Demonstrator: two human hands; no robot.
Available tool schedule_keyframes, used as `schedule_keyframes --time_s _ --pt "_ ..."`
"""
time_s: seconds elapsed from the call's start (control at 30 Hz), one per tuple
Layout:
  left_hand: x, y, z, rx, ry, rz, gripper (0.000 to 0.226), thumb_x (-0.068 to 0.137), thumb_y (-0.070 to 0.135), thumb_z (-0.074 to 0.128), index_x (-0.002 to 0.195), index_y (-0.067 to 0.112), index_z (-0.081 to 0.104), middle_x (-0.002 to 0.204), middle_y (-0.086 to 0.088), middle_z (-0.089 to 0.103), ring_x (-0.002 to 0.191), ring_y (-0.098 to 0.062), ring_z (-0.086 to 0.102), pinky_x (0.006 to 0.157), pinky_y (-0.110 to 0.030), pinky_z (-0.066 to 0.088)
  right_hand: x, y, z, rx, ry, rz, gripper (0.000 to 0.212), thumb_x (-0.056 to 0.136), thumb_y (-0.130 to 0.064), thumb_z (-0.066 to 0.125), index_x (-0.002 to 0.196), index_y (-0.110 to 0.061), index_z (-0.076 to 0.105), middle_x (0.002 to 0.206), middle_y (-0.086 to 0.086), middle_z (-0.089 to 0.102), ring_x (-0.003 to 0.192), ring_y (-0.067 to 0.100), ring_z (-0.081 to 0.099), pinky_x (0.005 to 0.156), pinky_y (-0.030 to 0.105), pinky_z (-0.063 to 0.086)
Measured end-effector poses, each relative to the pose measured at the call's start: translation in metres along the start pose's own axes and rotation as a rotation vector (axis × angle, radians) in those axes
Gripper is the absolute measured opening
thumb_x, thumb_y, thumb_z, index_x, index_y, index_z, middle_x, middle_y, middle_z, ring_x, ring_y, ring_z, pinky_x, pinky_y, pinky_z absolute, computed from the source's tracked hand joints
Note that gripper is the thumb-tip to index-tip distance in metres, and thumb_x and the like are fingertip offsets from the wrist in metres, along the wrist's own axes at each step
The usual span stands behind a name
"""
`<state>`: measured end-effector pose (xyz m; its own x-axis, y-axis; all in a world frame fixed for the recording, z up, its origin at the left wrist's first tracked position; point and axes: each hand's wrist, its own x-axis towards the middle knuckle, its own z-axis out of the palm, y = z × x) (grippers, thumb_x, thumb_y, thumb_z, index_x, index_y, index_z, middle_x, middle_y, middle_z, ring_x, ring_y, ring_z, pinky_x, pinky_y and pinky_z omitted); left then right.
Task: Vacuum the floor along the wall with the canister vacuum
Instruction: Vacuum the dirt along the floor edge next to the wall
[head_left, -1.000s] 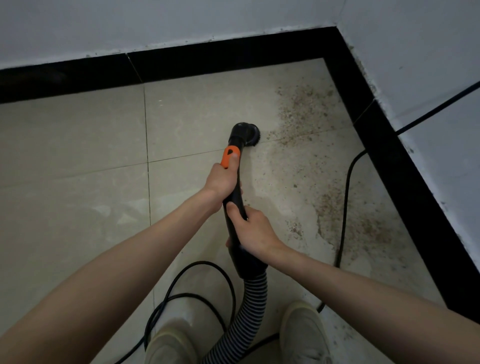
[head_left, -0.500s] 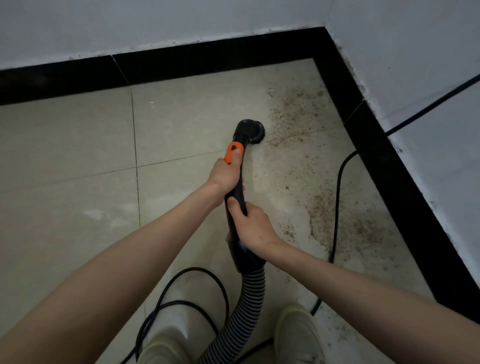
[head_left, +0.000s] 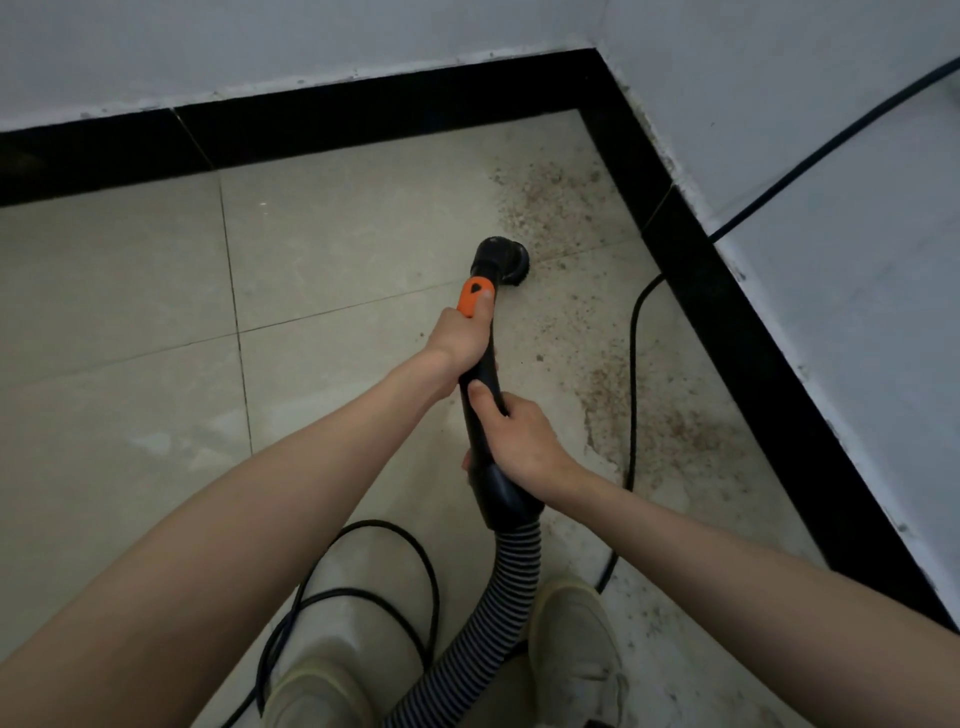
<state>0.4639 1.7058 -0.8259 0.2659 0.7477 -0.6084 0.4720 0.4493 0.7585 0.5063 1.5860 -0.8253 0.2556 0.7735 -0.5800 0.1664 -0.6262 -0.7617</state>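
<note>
- vacuum wand points far, its round brush head on the floor tiles at the dirt's left edge.
- left hand grips near the orange switch; right hand grips nearer.
- judged partly done: left tiles look clean, two dirt patches remain along the right skirting.
- one striped hose, one cable, two shoes.

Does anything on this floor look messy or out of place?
Yes. Brown grit is strewn over the tiles along the right wall and into the corner, and a black cord lies right through it, beside the brush.
</note>
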Motion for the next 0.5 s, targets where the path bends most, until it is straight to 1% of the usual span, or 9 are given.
schedule_keyframes --time_s 0.07,0.17,0.23,0.3,0.33,0.37,0.43,0.47,0.5 --pt "-0.002 0.003 0.004 0.001 -0.01 0.002 0.063 0.097 0.052 0.036 0.119 -0.005 0.049 0.089 -0.016 0.058 0.077 -0.03 0.059 0.081 -0.041 0.052 -0.001 0.0 -0.004 0.017 0.013 -0.002 0.041 0.098 -0.05 0.042 0.081 -0.014 0.054 0.068 0.01 0.07 0.054 0.017 0.068 0.062 0.032 0.056" --pt "-0.002 0.008 0.009 -0.006 -0.021 -0.003 0.064 0.097 0.053 0.036 0.119 -0.005 0.051 0.091 -0.015 0.059 0.079 -0.03 0.06 0.084 -0.041 0.053 0.001 -0.002 -0.009 0.007 0.007 -0.01 0.04 0.099 -0.048 0.042 0.081 -0.014 0.052 0.076 0.015 0.071 0.056 0.019 0.068 0.062 0.032 0.056" --pt "0.001 0.009 0.012 0.0 -0.018 -0.009 0.065 0.097 0.054 0.035 0.121 -0.004 0.05 0.095 -0.016 0.059 0.086 -0.032 0.062 0.089 -0.044 0.053 0.004 -0.001 -0.014 0.014 -0.005 -0.009 0.039 0.1 -0.047 0.042 0.081 -0.013 0.052 0.079 0.018 0.071 0.059 0.022 0.069 0.066 0.037 0.057" --pt "0.008 0.011 0.015 -0.008 -0.016 -0.001 0.063 0.097 0.053 0.036 0.12 -0.004 0.05 0.092 -0.016 0.06 0.082 -0.032 0.063 0.084 -0.043 0.054 0.011 -0.001 -0.018 0.029 -0.016 -0.015 0.039 0.1 -0.046 0.042 0.081 -0.013 0.051 0.079 0.019 0.07 0.056 0.021 0.068 0.069 0.041 0.057" --pt "0.012 0.013 0.015 -0.018 -0.015 0.006 0.062 0.097 0.052 0.036 0.119 -0.004 0.049 0.089 -0.016 0.06 0.078 -0.031 0.062 0.08 -0.041 0.055 0.016 -0.002 -0.02 0.032 -0.015 -0.02 0.039 0.1 -0.046 0.042 0.081 -0.013 0.05 0.08 0.02 0.07 0.057 0.022 0.069 0.07 0.042 0.057" --pt "0.018 0.015 0.015 -0.027 -0.01 0.014 0.062 0.097 0.052 0.037 0.119 -0.005 0.05 0.089 -0.017 0.061 0.079 -0.031 0.062 0.079 -0.041 0.055 0.021 -0.004 -0.022 0.03 -0.008 -0.025 0.04 0.1 -0.047 0.043 0.08 -0.013 0.05 0.083 0.022 0.07 0.063 0.026 0.07 0.072 0.044 0.057" --pt "0.029 0.018 0.014 -0.031 0.013 0.024 0.063 0.096 0.053 0.038 0.119 -0.004 0.051 0.102 -0.023 0.063 0.093 -0.037 0.063 0.089 -0.045 0.053 0.032 -0.008 -0.023 0.017 0.013 -0.032 0.04 0.1 -0.047 0.043 0.079 -0.014 0.051 0.087 0.025 0.07 0.077 0.036 0.07 0.078 0.048 0.057" --pt "0.034 0.019 0.012 -0.034 0.026 0.024 0.064 0.096 0.054 0.038 0.119 -0.004 0.051 0.108 -0.024 0.062 0.1 -0.038 0.062 0.092 -0.047 0.051 0.037 -0.011 -0.023 0.012 0.012 -0.034 0.04 0.1 -0.047 0.043 0.079 -0.014 0.052 0.088 0.025 0.07 0.079 0.037 0.069 0.079 0.048 0.057" --pt "0.039 0.021 0.01 -0.038 0.038 0.024 0.064 0.096 0.054 0.038 0.119 -0.004 0.051 0.11 -0.024 0.062 0.102 -0.038 0.062 0.093 -0.048 0.05 0.043 -0.014 -0.023 0.008 0.004 -0.036 0.04 0.1 -0.048 0.043 0.08 -0.014 0.052 0.089 0.025 0.07 0.078 0.035 0.07 0.078 0.047 0.057"
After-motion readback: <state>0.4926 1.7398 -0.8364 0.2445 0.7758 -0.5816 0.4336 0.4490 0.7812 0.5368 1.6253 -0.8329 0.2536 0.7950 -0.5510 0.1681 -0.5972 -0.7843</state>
